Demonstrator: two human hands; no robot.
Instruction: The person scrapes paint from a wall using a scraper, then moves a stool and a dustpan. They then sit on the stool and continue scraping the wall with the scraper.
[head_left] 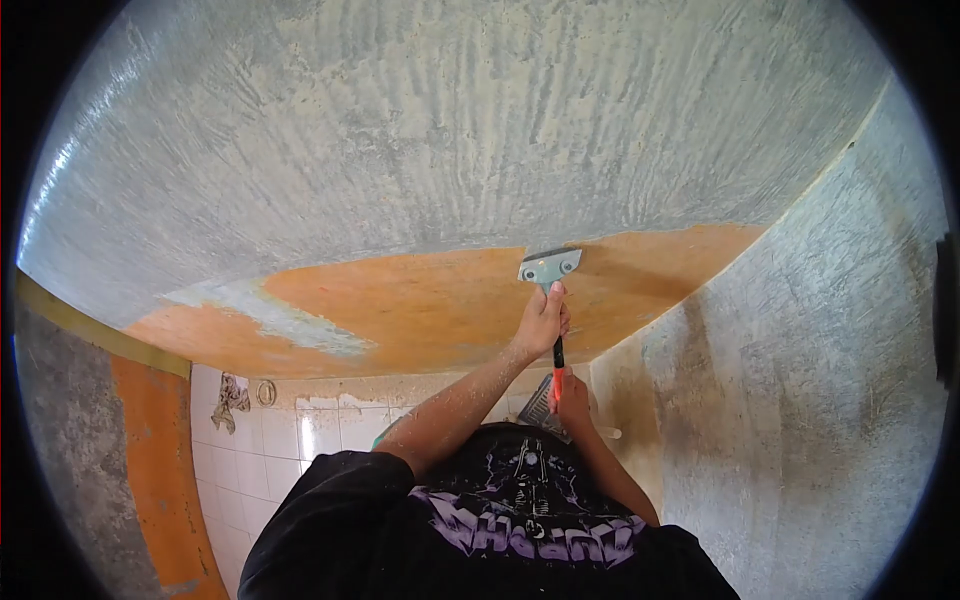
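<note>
scraper [549, 266] head's just past the left hand [543, 320], fingers curled round the handle [558, 350], right hand [574, 402] closed round its red part [557, 384]

Large, stylised purple lettering [535, 525] runs across the black fabric T-shirt [330, 520] of the person. Its words cannot be read with certainty; no other legible text appears.

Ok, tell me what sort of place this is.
Probably a room indoors under renovation. Orange paint covers only part of the wall, beside a rough grey surface; the left hand and right hand hold a scraper where the two meet; and white tiles show nearby.
</note>
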